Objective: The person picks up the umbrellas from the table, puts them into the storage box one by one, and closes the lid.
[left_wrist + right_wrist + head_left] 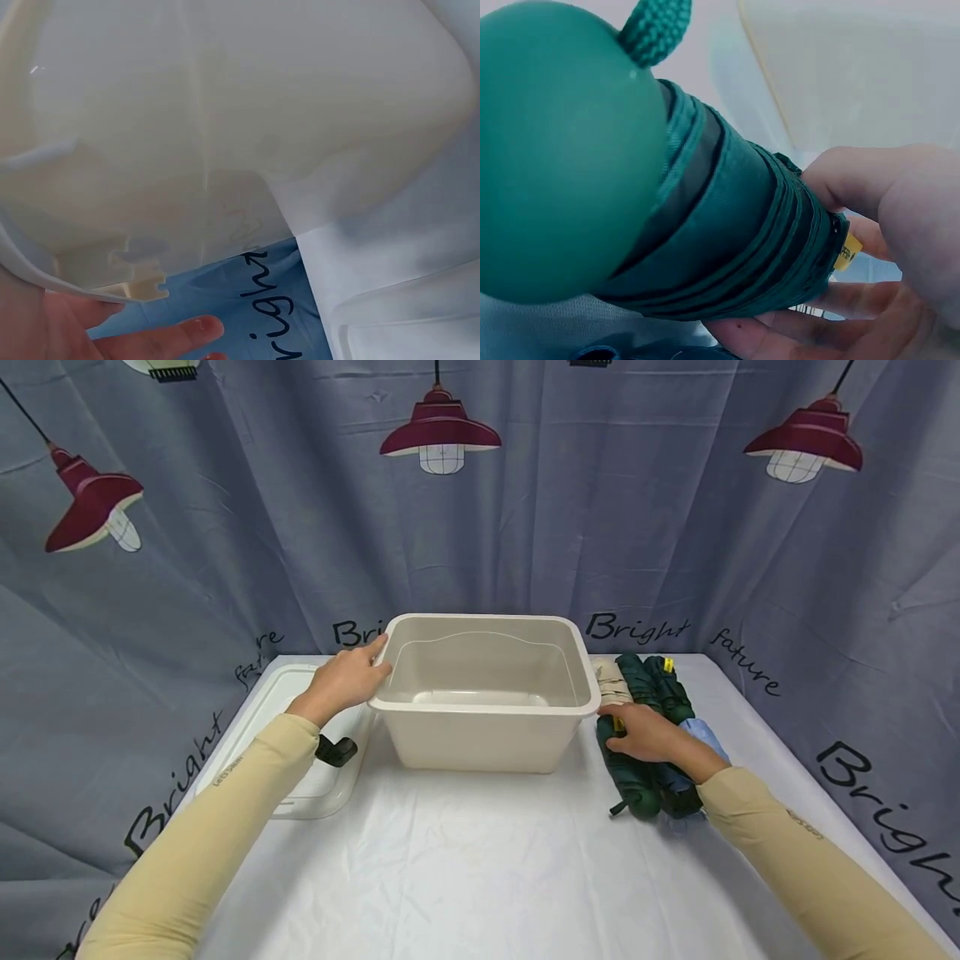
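Note:
A cream plastic storage bin point(480, 739) stands upright at the middle of the table. My left hand point(347, 681) holds its left rim; in the left wrist view, fingers point(169, 339) show beneath the rim of the bin point(225, 97). To the right of the bin, my right hand point(648, 732) grips a folded green umbrella point(630, 777). The right wrist view shows this umbrella point(727, 202) close up, its round handle end towards the camera and the thumb and fingers around the far part. Inside, the bin shows only its bare walls and floor.
Other folded umbrellas lie beside the held one: a beige one point(612, 683), dark green ones point(670, 689), and a light blue item point(705, 735). A white lid point(311, 793) lies flat left of the bin. A patterned curtain point(525, 527) hangs behind the white table point(480, 860).

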`<action>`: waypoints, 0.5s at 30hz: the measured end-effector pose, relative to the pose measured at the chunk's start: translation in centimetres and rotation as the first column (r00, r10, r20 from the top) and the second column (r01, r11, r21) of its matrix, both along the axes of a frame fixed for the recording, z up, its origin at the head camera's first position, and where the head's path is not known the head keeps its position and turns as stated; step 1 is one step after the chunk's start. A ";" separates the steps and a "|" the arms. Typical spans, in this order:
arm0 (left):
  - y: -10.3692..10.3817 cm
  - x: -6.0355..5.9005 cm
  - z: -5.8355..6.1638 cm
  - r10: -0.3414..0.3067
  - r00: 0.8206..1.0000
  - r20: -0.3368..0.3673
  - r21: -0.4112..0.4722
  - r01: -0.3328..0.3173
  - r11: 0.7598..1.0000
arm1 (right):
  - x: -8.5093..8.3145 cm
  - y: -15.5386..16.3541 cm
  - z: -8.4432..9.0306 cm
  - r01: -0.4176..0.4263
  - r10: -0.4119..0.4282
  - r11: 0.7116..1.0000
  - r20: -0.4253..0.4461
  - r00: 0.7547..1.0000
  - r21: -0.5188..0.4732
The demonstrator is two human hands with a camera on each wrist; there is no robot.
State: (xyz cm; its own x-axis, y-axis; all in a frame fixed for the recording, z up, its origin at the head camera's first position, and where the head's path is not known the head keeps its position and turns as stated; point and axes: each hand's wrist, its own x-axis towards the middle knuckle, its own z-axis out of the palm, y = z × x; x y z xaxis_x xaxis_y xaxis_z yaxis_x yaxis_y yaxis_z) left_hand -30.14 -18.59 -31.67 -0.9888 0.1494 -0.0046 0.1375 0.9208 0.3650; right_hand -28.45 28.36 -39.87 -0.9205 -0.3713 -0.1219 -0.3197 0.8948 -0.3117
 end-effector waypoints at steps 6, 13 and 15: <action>0.1 -0.1 0.2 0.006 0.999 -0.038 -0.031 -0.007 1.000 | 0.1 -0.1 0.3 0.014 -0.015 1.000 -0.021 1.000 -0.014; 0.5 -0.7 -0.1 0.030 0.994 -0.105 -0.004 -0.031 1.000 | 0.1 -0.1 0.3 0.038 -0.038 0.999 -0.025 0.999 -0.010; 0.6 -0.8 -0.3 0.032 0.994 -0.102 0.002 -0.032 0.999 | 0.1 -0.2 0.4 0.046 -0.046 0.999 -0.023 0.999 -0.012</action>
State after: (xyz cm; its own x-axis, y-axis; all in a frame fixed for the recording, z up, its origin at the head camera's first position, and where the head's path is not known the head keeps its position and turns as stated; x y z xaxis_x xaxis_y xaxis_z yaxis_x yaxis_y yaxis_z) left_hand -30.97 -17.96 -31.97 -0.9883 0.1178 0.0966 0.1445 0.9253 0.3505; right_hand -28.31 28.18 -39.52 -0.9392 -0.3296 -0.0959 -0.2854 0.9051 -0.3152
